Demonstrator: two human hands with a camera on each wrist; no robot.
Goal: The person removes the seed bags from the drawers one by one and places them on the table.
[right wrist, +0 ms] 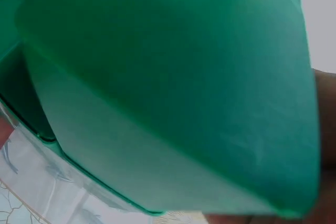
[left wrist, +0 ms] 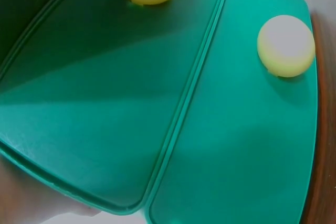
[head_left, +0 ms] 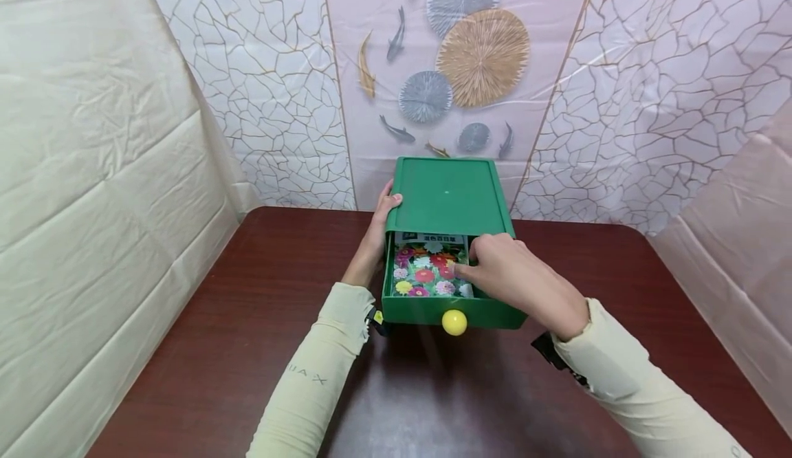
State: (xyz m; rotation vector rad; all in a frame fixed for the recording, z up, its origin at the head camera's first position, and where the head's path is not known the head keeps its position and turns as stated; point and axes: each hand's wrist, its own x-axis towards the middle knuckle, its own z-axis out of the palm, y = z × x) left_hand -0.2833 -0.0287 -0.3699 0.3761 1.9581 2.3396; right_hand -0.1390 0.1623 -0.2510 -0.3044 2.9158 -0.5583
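A green drawer box point(head_left: 448, 193) stands on the table with its upper drawer point(head_left: 414, 310) pulled out, a round yellow knob point(head_left: 454, 322) on its front. Inside lies a flower seed packet point(head_left: 423, 276) printed with bright blooms. My left hand point(head_left: 374, 227) grips the box's left side, thumb over the top edge. Reaching into the drawer from the right, my right hand point(head_left: 513, 272) pinches the packet's right edge, its thumb on the printed face; the fingertips are hidden. The left wrist view shows both drawer fronts, with a second yellow knob point(left wrist: 286, 45).
The dark red-brown table point(head_left: 247, 307) runs out on both sides of the box. Behind it hangs a patterned cloth point(head_left: 278, 86) with fish and discs. A plain cream cloth point(head_left: 93, 135) closes off the left, and another drape point(head_left: 742, 190) the right.
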